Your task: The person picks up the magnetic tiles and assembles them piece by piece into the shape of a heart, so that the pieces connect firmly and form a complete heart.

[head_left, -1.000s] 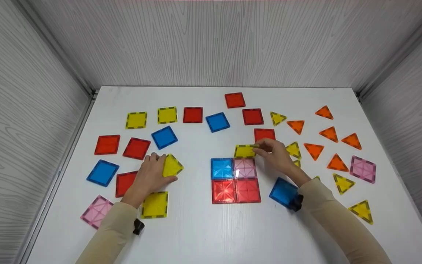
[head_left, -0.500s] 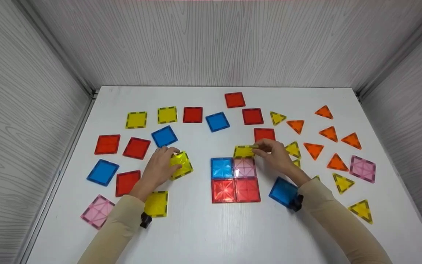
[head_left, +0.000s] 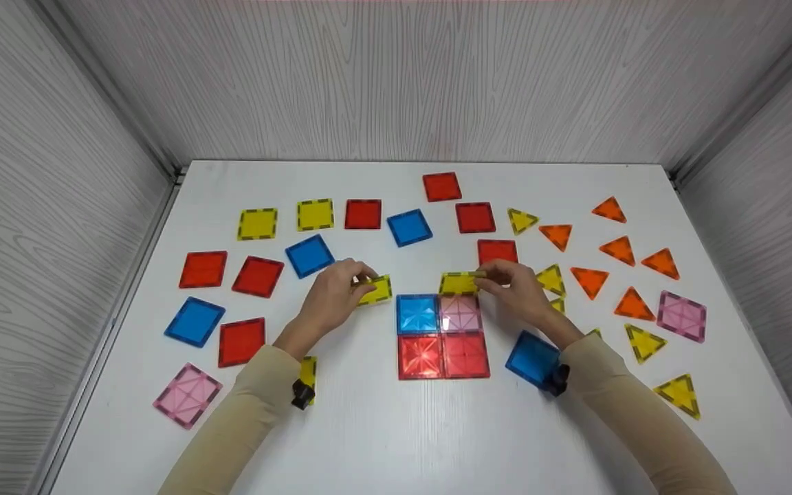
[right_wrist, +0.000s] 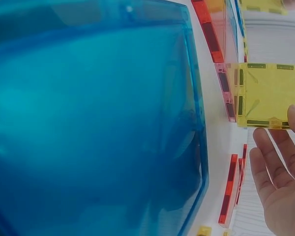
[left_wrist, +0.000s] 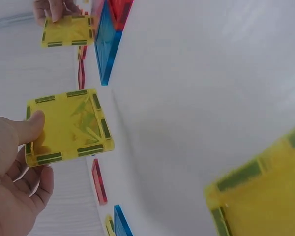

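In the middle of the table lie four-square flat tiles joined as a block: a blue tile (head_left: 417, 315), a pink tile (head_left: 460, 313) and two red tiles (head_left: 420, 357). My right hand (head_left: 516, 292) pinches a yellow square tile (head_left: 459, 283) that stands upright along the pink tile's far edge. My left hand (head_left: 331, 295) pinches another yellow square tile (left_wrist: 69, 128) between thumb and fingers, tilted up and apart from the block, to the left of the blue tile. In the right wrist view, the right-hand yellow tile (right_wrist: 270, 96) touches the pink tile's edge.
Loose red, blue, yellow and pink squares, such as a red tile (head_left: 363, 214), lie behind and left. Orange triangles (head_left: 588, 282) and yellow triangles (head_left: 644, 344) lie at right. A blue square (head_left: 532, 359) sits by the right wrist. A yellow square (head_left: 309, 377) is partly under the left wrist.
My left hand has carried its yellow tile right and away from me, toward the block, turning it from nearly flat to steeply tilted. My right hand has stayed in place with its tile.
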`<state>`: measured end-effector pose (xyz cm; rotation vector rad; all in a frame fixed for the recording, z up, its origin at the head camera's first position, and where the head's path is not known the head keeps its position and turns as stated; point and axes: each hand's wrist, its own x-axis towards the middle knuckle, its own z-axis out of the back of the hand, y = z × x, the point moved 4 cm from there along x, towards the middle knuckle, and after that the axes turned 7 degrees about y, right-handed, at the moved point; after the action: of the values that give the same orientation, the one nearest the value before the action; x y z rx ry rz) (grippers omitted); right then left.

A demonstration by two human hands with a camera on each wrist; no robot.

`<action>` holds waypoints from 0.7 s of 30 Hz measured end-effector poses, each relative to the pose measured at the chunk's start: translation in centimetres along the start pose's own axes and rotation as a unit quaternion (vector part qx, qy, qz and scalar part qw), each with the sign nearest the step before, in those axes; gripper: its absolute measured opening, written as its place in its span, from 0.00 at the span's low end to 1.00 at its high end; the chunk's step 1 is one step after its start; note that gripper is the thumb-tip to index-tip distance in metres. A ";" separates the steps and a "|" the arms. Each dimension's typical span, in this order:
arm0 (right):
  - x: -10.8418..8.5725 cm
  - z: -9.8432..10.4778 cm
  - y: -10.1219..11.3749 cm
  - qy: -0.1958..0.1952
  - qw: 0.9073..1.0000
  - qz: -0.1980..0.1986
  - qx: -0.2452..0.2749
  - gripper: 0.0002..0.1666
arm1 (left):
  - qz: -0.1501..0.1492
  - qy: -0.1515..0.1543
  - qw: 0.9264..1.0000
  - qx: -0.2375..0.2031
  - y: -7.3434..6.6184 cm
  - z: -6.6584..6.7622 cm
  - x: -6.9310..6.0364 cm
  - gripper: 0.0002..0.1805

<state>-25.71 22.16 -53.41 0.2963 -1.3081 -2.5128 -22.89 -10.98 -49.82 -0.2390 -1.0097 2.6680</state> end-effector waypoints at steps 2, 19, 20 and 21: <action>0.0 0.1 0.0 -0.001 1.000 0.007 -0.005 0.10 | -0.020 -0.004 1.000 0.004 -0.8 -0.5 0.8 0.10; 0.0 0.1 -0.1 0.002 1.000 -0.001 0.004 0.09 | -0.075 0.037 0.996 0.011 -3.9 -4.3 4.9 0.11; 0.0 0.0 -0.2 0.003 1.000 -0.004 0.007 0.09 | -0.076 0.040 0.996 0.008 -4.0 -4.5 5.0 0.10; 0.0 0.0 -0.2 0.004 1.000 -0.006 0.010 0.09 | -0.077 0.042 0.996 0.005 -4.0 -4.6 5.0 0.10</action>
<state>-25.77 22.26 -53.57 0.3192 -1.3327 -2.5079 -25.71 -3.64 -50.82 -0.2575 -0.9484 2.5029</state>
